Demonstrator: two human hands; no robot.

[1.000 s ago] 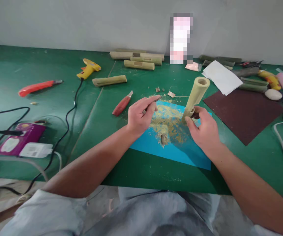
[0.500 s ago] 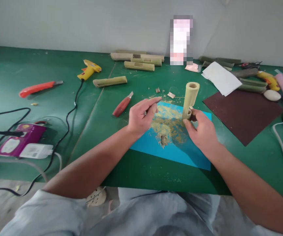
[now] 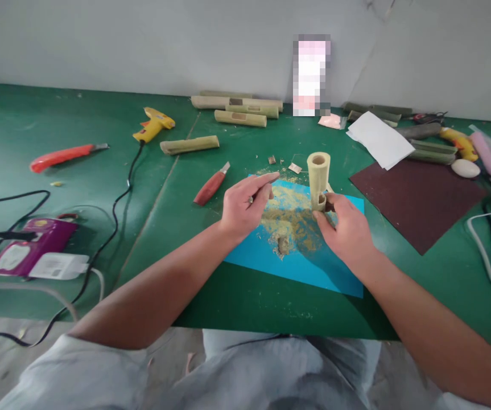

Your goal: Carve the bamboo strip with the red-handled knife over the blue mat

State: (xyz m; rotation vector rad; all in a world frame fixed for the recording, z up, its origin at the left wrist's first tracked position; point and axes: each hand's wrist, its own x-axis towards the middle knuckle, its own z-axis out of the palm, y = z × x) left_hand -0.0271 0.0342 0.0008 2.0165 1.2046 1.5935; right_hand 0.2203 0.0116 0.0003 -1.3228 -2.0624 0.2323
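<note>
My right hand (image 3: pixel 347 230) pinches the lower end of a pale bamboo tube (image 3: pixel 318 176), which stands nearly upright. Its round top opening faces me, and a notch is cut in its side near my fingers. To the left, my left hand (image 3: pixel 247 202) is closed with the index finger stretched forward. A small dark flat piece (image 3: pixel 274 177) shows at its fingertips, apart from the tube; its kind is unclear. Beneath both hands lies a blue sheet (image 3: pixel 249 250) strewn with yellowish dust (image 3: pixel 290 208) and a small brownish scrap (image 3: pixel 283 246).
A red-handled knife (image 3: pixel 211 186) lies left of the sheet. Farther left are a red cutter (image 3: pixel 64 158), a corded yellow glue gun (image 3: pixel 153 124) and a purple power strip (image 3: pixel 32 245). Bamboo pieces (image 3: pixel 240 118) line the back. Dark brown sandpaper (image 3: pixel 416 205) and white paper (image 3: pixel 379 139) lie right.
The bamboo tube has shifted slightly left in my right hand and turned, so its notch faces me more. My left hand stays nearly in place.
</note>
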